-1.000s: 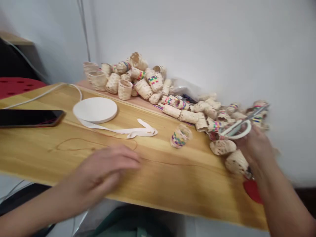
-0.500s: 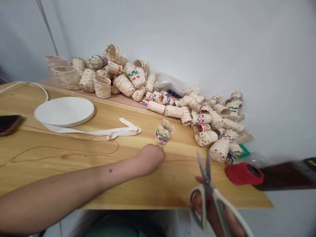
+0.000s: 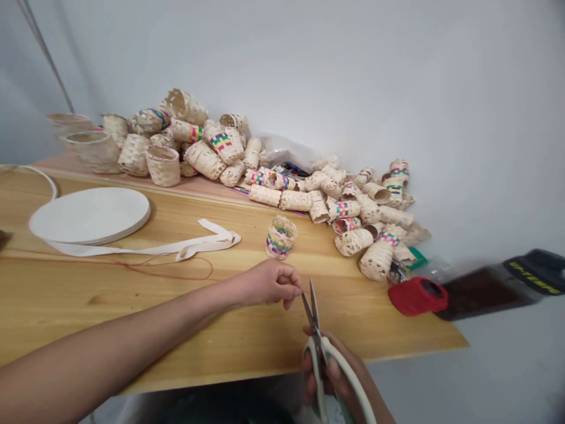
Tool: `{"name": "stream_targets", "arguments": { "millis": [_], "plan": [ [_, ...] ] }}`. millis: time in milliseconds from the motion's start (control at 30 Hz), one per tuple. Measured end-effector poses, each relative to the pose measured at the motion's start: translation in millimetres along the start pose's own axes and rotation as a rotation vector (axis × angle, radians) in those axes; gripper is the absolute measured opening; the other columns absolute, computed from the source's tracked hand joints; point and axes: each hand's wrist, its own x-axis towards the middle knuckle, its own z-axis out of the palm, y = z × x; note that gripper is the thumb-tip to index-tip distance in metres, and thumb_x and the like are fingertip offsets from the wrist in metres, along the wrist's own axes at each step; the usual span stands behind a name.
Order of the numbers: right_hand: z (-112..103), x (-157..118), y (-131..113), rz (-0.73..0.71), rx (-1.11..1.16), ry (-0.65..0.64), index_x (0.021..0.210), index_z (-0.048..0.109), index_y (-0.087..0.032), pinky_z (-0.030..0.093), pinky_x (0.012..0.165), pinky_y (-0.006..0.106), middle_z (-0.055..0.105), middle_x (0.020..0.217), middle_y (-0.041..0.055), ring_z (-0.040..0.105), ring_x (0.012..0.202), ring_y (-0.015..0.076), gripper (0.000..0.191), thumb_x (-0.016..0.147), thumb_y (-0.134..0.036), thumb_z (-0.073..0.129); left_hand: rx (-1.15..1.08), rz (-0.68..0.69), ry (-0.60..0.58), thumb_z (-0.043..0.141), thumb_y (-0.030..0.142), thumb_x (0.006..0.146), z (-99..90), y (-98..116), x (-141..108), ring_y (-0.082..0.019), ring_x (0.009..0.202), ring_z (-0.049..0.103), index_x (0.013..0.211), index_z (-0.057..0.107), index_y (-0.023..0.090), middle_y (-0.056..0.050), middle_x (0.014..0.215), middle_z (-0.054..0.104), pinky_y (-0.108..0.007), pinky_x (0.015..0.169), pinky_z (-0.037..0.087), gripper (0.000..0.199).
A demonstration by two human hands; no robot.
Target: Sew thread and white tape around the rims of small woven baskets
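Note:
My right hand (image 3: 329, 371) grips white-handled scissors (image 3: 312, 318), fingers through the loops and blades slightly apart, pointing up. Just left of the blade tips, my left hand (image 3: 273, 284) is pinched, and a fine end of the red thread seems to sit at its fingertips. More of that red thread (image 3: 210, 268) lies looped on the table left of the hand. A small woven basket (image 3: 281, 238) with a purple, green and yellow band stands upright behind my left hand, close to it.
A white ribbon roll (image 3: 90, 215) lies flat at left, its loose ribbon (image 3: 207, 240) trailing right. Many woven baskets (image 3: 205, 160) are heaped along the wall at the back of the wooden table (image 3: 185, 335). A red object (image 3: 417, 296) and a dark item (image 3: 479, 288) sit at the right edge.
The scissors have moved left and up to my left fingertips, and their blades have drawn closer together. The thread's loop on the table has shortened. The view has shifted right.

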Motion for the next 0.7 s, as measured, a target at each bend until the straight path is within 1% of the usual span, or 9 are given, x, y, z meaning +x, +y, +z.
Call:
{"name": "stream_targets", "arguments": {
  "millis": [100, 167, 200, 267, 333, 367, 433, 533, 700],
  "plan": [
    [5, 2, -9, -0.043, 0.000, 0.032, 0.123, 0.054, -0.023, 0.047, 0.045, 0.022, 0.062, 0.079, 0.0021, 0.062, 0.051, 0.0120, 0.063, 0.076, -0.064, 0.064, -0.094, 0.009, 0.035, 0.073, 0.044, 0.066, 3.0, 3, 0, -0.004, 0.038, 0.037, 0.079, 0.054, 0.014, 0.007, 0.048, 0.054, -0.017, 0.040, 0.021, 0.038],
    [6, 3, -13, -0.060, 0.014, 0.026, 0.123, 0.055, -0.022, 0.046, 0.043, 0.019, 0.061, 0.078, 0.0016, 0.060, 0.049, 0.0102, 0.062, 0.076, -0.061, 0.065, -0.191, 0.030, 0.042, 0.077, 0.045, 0.062, 2.4, 4, 1, -0.004, 0.038, 0.039, 0.088, 0.053, 0.014, 0.008, 0.048, 0.054, -0.017, 0.039, 0.020, 0.047],
    [6, 3, -15, -0.066, 0.026, 0.016, 0.123, 0.055, -0.022, 0.046, 0.042, 0.018, 0.061, 0.078, 0.0015, 0.059, 0.049, 0.0094, 0.062, 0.076, -0.061, 0.066, -0.233, 0.040, 0.018, 0.079, 0.044, 0.061, 1.6, 5, 1, -0.004, 0.038, 0.040, 0.096, 0.052, 0.014, 0.008, 0.049, 0.054, -0.016, 0.039, 0.020, 0.053],
    [6, 3, -16, -0.067, 0.057, -0.017, 0.123, 0.056, -0.022, 0.046, 0.042, 0.018, 0.060, 0.078, 0.0017, 0.058, 0.049, 0.0086, 0.064, 0.074, -0.062, 0.067, -0.302, 0.053, -0.088, 0.082, 0.041, 0.061, -0.1, 5, -1, -0.004, 0.038, 0.040, 0.115, 0.049, 0.015, 0.009, 0.051, 0.054, -0.016, 0.038, 0.020, 0.068],
    [6, 3, -16, -0.065, 0.075, -0.049, 0.124, 0.056, -0.022, 0.047, 0.041, 0.018, 0.060, 0.077, 0.0018, 0.057, 0.048, 0.0086, 0.066, 0.073, -0.063, 0.068, -0.347, 0.046, -0.224, 0.084, 0.037, 0.062, -0.9, 5, -3, -0.005, 0.041, 0.043, 0.121, 0.049, 0.016, 0.008, 0.055, 0.056, -0.016, 0.039, 0.021, 0.072],
    [6, 3, -15, -0.069, 0.075, -0.058, 0.124, 0.056, -0.022, 0.046, 0.041, 0.018, 0.060, 0.076, 0.0017, 0.057, 0.048, 0.0085, 0.066, 0.073, -0.063, 0.068, -0.359, 0.039, -0.271, 0.084, 0.037, 0.062, -0.8, 4, -4, -0.005, 0.043, 0.045, 0.119, 0.052, 0.016, 0.007, 0.058, 0.057, -0.016, 0.039, 0.022, 0.068],
    [7, 3, -13, -0.079, 0.073, -0.062, 0.123, 0.057, -0.021, 0.045, 0.042, 0.018, 0.059, 0.074, 0.0016, 0.057, 0.047, 0.0086, 0.068, 0.072, -0.063, 0.068, -0.353, 0.031, -0.306, 0.083, 0.039, 0.063, 0.0, 3, -6, -0.004, 0.046, 0.045, 0.106, 0.060, 0.013, 0.004, 0.063, 0.059, -0.017, 0.040, 0.023, 0.055],
    [8, 2, -10, -0.081, 0.097, -0.050, 0.121, 0.059, -0.021, 0.043, 0.041, 0.018, 0.060, 0.073, 0.0019, 0.056, 0.046, 0.0083, 0.069, 0.069, -0.066, 0.069, -0.300, 0.052, -0.262, 0.080, 0.046, 0.065, 1.3, 1, -5, -0.003, 0.045, 0.040, 0.090, 0.064, 0.011, 0.004, 0.059, 0.055, -0.017, 0.042, 0.023, 0.046],
    [12, 2, -11, -0.054, 0.152, -0.038, 0.119, 0.061, -0.025, 0.044, 0.040, 0.019, 0.060, 0.075, 0.0020, 0.052, 0.045, 0.0075, 0.066, 0.068, -0.067, 0.069, -0.223, 0.075, -0.224, 0.077, 0.050, 0.066, 1.2, 0, -3, -0.004, 0.044, 0.040, 0.079, 0.062, 0.010, 0.004, 0.054, 0.054, -0.017, 0.043, 0.027, 0.045]
  ]
}}
